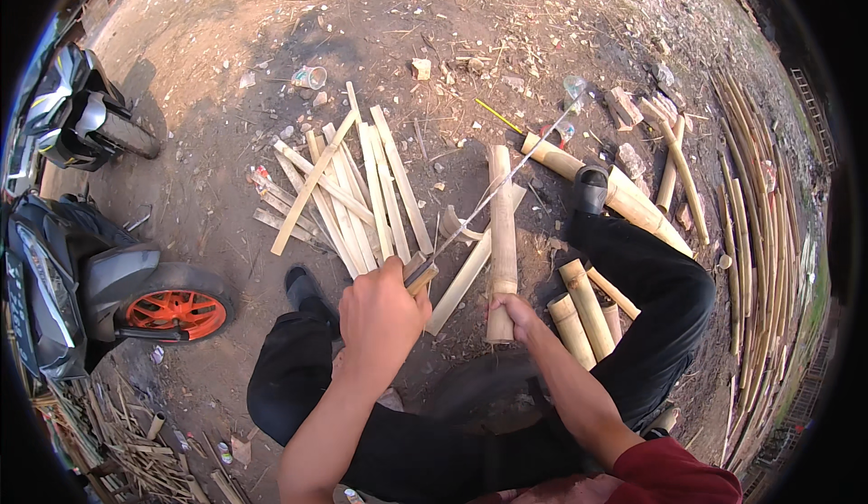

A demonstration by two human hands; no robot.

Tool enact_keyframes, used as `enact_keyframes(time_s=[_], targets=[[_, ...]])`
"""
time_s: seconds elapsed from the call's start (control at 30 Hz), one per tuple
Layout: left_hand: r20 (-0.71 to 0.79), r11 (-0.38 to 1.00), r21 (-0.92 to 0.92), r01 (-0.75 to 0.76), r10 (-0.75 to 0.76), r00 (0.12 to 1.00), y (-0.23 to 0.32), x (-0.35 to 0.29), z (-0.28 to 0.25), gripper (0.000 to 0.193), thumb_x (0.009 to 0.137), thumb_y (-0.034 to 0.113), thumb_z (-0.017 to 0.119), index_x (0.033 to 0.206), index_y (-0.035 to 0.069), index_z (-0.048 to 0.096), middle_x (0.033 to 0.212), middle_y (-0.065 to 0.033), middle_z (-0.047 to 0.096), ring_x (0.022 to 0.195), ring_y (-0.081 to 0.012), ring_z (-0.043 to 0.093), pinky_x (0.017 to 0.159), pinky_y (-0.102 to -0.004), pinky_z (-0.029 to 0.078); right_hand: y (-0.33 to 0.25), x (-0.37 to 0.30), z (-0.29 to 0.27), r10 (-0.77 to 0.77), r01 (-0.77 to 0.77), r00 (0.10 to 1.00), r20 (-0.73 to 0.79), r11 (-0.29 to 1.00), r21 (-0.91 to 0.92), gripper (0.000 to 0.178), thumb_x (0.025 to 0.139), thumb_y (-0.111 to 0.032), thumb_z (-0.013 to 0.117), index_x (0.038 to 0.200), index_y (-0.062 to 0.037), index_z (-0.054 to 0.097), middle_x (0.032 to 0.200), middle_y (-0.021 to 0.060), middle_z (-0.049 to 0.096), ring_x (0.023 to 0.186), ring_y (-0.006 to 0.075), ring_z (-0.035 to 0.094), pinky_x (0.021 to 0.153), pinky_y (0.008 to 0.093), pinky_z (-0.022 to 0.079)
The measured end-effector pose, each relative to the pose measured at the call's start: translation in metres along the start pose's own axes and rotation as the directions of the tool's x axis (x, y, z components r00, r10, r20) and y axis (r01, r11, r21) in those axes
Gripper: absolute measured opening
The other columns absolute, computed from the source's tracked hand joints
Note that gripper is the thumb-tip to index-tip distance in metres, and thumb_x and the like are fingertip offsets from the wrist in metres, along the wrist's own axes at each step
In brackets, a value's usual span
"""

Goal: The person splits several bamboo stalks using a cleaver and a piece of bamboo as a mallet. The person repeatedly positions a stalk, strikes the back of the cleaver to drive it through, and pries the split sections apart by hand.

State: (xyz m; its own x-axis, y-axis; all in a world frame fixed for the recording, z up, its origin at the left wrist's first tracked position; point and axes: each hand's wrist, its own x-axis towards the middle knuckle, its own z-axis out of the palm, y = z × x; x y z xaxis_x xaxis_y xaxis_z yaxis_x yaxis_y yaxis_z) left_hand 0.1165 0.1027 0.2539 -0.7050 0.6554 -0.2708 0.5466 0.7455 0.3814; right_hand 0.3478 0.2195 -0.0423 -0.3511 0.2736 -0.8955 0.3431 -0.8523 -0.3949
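Gripping: left hand (382, 310), wooden blade handle (421, 279); right hand (518, 316), pale tan jointed bamboo (503, 255).

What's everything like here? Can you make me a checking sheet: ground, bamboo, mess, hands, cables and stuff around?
Surface: bare, littered dirt ground.
Job's things: a bamboo tube, a long-bladed tool crossing it in view (contact unclear), split strips, cut sections.
Clutter: a plastic cup, a pale chunk.
Grippers: left hand closed on the tool's handle; right hand holding the tube's near end.
Cables: nothing seen.
Surroundings: motorbike wheel at left, long poles at right.
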Motion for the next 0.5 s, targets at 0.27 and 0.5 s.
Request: enact_keyframes(time_s=[0.27, 0.5], targets=[[-0.053, 1.0, 0.007, -0.009, 0.009, 0.999, 0.015, -0.002, 0.001, 0.028, 0.084, 0.023, 0.079, 0.094, -0.002, 0.072, 0.086, -0.0256, 0.074, 0.085, -0.0454, 0.074, 0.077, -0.052, 0.06, -0.245, -0.298, 0.001, -0.979, 0.952, 0.203, -0.021, 0.202, -0.23, 0.042, 0.074, -0.01, 0.071, 0.112, 0.0021, 0.059, 0.091, 0.0097, 0.066, 0.077, 0.0194, 0.067, 0.071, 0.0332, 0.054], [-0.124, 0.998, -0.035, -0.061, 0.056, 0.991, 0.01, 0.001, 0.008, 0.023, 0.082, 0.017, 0.076, 0.095, -0.002, 0.074, 0.086, -0.0259, 0.074, 0.084, -0.0453, 0.074, 0.076, -0.0522, 0.06, -0.291, -0.453, 0.042, -0.965, 0.963, -0.249, 0.083, -0.256, -0.086, 0.05, 0.077, -0.011, 0.072, 0.121, 0.0033, 0.052, 0.095, 0.0158, 0.064, 0.084, 0.0225, 0.066, 0.075, 0.0354, 0.054]])
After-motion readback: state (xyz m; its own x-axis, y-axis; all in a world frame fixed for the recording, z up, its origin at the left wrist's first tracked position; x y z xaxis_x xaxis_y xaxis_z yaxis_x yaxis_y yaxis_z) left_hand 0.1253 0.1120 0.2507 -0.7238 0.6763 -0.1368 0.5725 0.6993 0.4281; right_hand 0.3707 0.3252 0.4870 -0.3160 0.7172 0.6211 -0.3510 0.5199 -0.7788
